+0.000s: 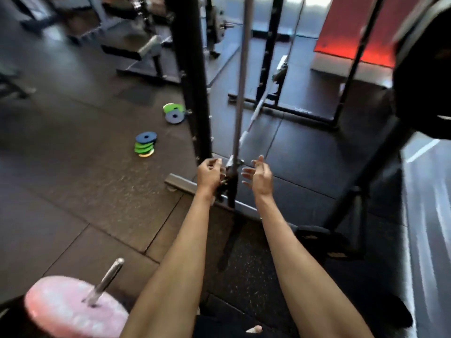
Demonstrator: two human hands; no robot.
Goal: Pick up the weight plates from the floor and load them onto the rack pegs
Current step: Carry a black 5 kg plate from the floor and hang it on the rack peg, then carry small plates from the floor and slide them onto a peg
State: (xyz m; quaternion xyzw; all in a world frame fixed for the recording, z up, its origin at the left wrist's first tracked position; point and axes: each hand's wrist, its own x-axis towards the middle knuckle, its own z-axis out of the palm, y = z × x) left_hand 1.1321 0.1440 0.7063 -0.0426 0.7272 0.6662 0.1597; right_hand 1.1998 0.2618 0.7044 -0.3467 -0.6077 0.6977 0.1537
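Observation:
A thin black plate (230, 191) stands edge-on at the foot of the rack upright (192, 93), beside a vertical silver bar (240, 93). My left hand (210, 174) has its fingers curled against the plate's left side; the blur hides whether it grips. My right hand (260, 178) is just right of the plate, palm turned in, fingers spread, holding nothing. On the floor to the left lie a small stack of blue, green and yellow plates (145, 145) and a green and grey pair (173, 113). A pink plate (70, 311) sits on a chrome peg (105, 281) at the bottom left.
A large black plate (424, 81) hangs high on the right. More black plates (317, 240) lie by the rack's slanted leg. The rack's steel base bar (180, 184) crosses the rubber floor. Benches (136, 52) stand at the back left, and a red panel (353, 35) at the back right.

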